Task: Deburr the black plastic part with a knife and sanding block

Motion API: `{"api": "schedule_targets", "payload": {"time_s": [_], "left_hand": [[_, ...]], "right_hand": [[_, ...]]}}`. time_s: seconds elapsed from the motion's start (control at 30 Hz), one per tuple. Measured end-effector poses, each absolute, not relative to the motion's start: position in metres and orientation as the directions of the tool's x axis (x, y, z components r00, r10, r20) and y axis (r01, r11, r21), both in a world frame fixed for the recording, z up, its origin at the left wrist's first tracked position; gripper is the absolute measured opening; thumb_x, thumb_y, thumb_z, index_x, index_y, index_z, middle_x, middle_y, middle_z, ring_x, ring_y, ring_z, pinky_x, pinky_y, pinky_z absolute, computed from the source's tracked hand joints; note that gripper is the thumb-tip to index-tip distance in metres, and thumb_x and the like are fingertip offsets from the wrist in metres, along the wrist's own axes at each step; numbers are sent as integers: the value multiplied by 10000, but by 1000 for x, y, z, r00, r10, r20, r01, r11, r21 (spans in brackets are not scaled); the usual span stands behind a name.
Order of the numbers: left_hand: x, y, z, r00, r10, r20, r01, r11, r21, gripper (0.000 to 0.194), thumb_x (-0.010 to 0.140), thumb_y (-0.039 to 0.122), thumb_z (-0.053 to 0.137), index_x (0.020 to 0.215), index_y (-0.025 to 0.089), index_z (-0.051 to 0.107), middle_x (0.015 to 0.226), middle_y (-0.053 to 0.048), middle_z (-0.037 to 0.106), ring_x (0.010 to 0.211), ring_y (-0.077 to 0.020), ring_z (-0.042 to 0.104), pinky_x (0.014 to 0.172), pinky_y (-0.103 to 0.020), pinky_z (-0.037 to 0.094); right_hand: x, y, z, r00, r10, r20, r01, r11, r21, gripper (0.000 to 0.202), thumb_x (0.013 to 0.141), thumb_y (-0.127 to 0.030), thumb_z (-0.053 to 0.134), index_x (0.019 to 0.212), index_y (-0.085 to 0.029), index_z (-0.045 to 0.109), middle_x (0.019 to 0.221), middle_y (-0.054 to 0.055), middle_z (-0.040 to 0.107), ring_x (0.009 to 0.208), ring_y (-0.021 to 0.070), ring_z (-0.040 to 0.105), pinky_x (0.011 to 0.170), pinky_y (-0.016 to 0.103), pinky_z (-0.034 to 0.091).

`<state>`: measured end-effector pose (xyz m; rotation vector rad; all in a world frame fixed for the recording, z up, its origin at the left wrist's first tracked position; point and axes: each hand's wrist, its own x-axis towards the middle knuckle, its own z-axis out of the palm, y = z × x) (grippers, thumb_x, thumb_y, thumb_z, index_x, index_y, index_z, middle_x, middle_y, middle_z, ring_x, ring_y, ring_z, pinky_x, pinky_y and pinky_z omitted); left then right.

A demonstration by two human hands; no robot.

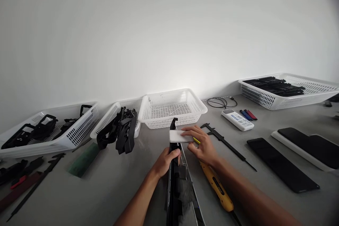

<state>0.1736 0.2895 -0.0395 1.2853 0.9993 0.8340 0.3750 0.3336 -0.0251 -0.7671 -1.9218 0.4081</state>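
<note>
- Grey tabletop (120,176): carries 4 white baskets (159,123).
- Long black part (173,187): at centre, pointing toward the baskets.
- Right grip (201,145): pinching the white block (176,136).
- Left grip (166,159): pinching the black part.
- White block: across the part's far end.

Two bare forearms reach inward from the lower edge: the left forearm (139,199) rises steeply, the right forearm (246,187) slants in from the lower right. The left grip (167,159) is curled closed, thumb on top, pointing right. Slightly farther forward, the right grip (202,144) pinches, back upward, its fingers (189,133) stretched leftward.
</note>
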Motion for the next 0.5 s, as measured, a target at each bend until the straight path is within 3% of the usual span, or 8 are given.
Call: {"api": "schedule_targets", "payload": {"time_s": [0.2, 0.33, 0.5], "left_hand": [[173, 289, -44, 358, 926, -121, -55, 150, 987, 608, 839, 773, 607, 687, 185, 581, 514, 17, 502, 465, -111, 430, 496, -257, 334], [173, 292, -54, 372, 914, -162, -253, 268, 929, 750, 761, 952, 465, 648, 212, 505, 457, 52, 398, 401, -86, 309, 434, -249, 269], [171, 300, -64, 381, 915, -134, -341, 274, 899, 758, 776, 966, 388, 607, 229, 436, 428, 64, 334, 362, -78, 285, 390, -242, 222]], "right_hand": [[372, 333, -31, -272, 664, 697, 353, 742, -569, 424, 824, -98, 565, 1172, -275, 732, 1275, 86, 707, 1169, 307, 645, 989, 481, 536], [366, 329, -34, -348, 651, 674, 314, 759, -571, 461, 845, -119, 596, 1258, -291, 704, 1322, 86, 676, 1193, 296, 644, 1009, 479, 537], [364, 330, -36, -315, 650, 691, 342, 757, -556, 484, 826, -75, 581, 1239, -292, 709, 1307, 83, 677, 1180, 291, 640, 995, 465, 539]]}}
